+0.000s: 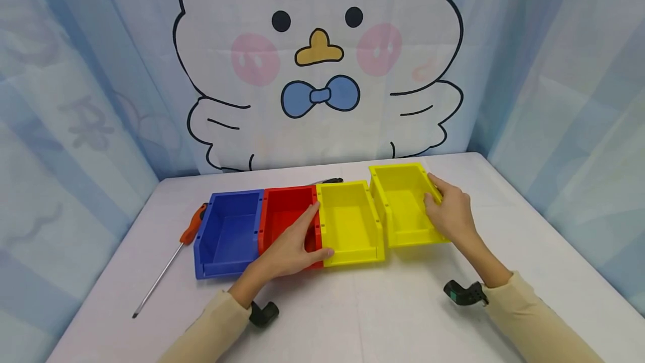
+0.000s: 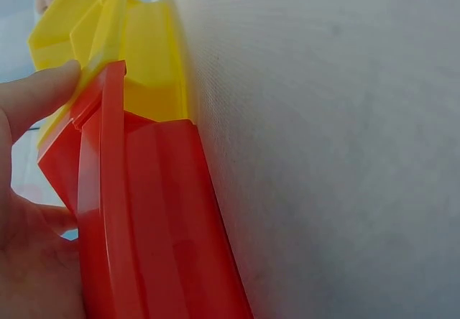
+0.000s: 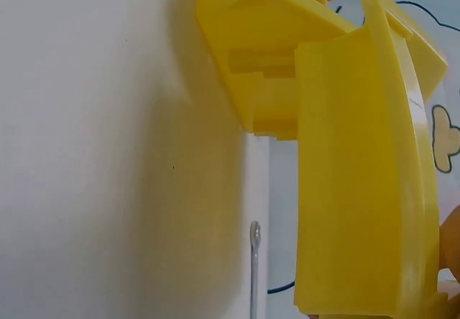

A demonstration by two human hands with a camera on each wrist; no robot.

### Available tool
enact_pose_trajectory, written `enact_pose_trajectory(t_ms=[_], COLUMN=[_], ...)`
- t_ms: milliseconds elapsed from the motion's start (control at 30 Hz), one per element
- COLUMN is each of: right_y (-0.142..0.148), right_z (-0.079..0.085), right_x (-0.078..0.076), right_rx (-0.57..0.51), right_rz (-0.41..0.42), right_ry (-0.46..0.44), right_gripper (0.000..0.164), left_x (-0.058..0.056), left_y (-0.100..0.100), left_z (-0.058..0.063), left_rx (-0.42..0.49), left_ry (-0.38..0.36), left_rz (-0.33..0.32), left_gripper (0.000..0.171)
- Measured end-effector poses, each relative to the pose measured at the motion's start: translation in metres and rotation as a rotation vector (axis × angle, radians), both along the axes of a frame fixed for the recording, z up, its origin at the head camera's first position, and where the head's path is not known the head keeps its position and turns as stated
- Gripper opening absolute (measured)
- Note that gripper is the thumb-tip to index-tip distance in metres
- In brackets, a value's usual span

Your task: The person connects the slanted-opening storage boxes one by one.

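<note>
My right hand [image 1: 452, 213] grips the right wall of a yellow bin [image 1: 405, 200], thumb inside and fingers outside. This bin is held above the table, its left wall close beside a second yellow bin [image 1: 351, 226]. That one stands against a red bin [image 1: 287, 206], with a blue bin [image 1: 233, 234] on its left. My left hand [image 1: 289, 248] rests over the red bin, fingers extended toward the wall between red and yellow. In the left wrist view, the thumb [image 2: 50, 93] touches the yellow rim beside the red bin [image 2: 158, 218]; the other fingers are partly hidden.
A screwdriver [image 1: 190, 228] with an orange and black handle lies left of the blue bin. Behind the bins a black-handled tool [image 1: 332, 180] is partly hidden. The right wrist view has a thin metal tool [image 3: 254, 261] on the white table [image 1: 353, 318]. Curtains surround the table.
</note>
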State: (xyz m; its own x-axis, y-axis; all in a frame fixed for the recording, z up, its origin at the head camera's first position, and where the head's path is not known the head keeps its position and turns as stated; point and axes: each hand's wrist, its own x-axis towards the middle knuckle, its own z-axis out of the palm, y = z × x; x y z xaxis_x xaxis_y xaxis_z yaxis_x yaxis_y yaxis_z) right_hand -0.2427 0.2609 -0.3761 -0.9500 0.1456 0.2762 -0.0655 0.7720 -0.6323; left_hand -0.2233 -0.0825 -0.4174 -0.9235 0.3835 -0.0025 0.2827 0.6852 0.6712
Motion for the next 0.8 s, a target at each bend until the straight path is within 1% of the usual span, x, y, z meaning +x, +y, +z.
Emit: enact_pose_trajectory(t_ms=[67, 133, 300, 333, 367, 433, 467, 567, 667, 800], right_y=[-0.002, -0.005, -0.02, -0.024, -0.028, -0.035, -0.039, -0.047, -0.052, -0.054], right_z=[0.001, 0.002, 0.013, 0.016, 0.02, 0.025, 0.027, 0.028, 0.023, 0.014], right_x=[0.001, 0.002, -0.002, -0.004, -0.005, -0.008, -0.009, -0.014, -0.019, -0.022], right_rx=[0.019, 0.045, 0.142, 0.157, 0.161, 0.14, 0.119, 0.019, -0.047, -0.137], right_rz=[-0.008, 0.003, 0.098, 0.123, 0.145, 0.2, 0.227, 0.297, 0.313, 0.298], right_ry=[0.01, 0.056, 0.24, 0.261, 0.263, 0.228, 0.192, 0.043, -0.08, -0.17], right_gripper=[0.054, 0.053, 0.045, 0.044, 0.044, 0.044, 0.045, 0.049, 0.052, 0.054], left_x=[0.0, 0.0, 0.0, 0.001, 0.001, 0.001, 0.001, 0.001, 0.001, 0.0], left_y=[0.0, 0.001, 0.001, 0.001, 0.0, 0.0, 0.0, -0.001, -0.002, -0.002], left_z=[-0.001, -0.002, 0.001, 0.001, 0.002, 0.003, 0.004, 0.004, 0.003, 0.001], left_rx=[0.001, 0.002, 0.003, 0.004, 0.004, 0.004, 0.005, 0.004, 0.002, 0.003], left_ry=[0.0, -0.002, -0.001, -0.002, -0.002, -0.002, -0.002, 0.004, 0.008, 0.011], left_rz=[-0.007, -0.015, -0.014, -0.012, -0.01, -0.007, -0.008, -0.009, -0.008, -0.006], left_gripper=[0.108, 0.108, 0.108, 0.108, 0.108, 0.108, 0.107, 0.107, 0.108, 0.109])
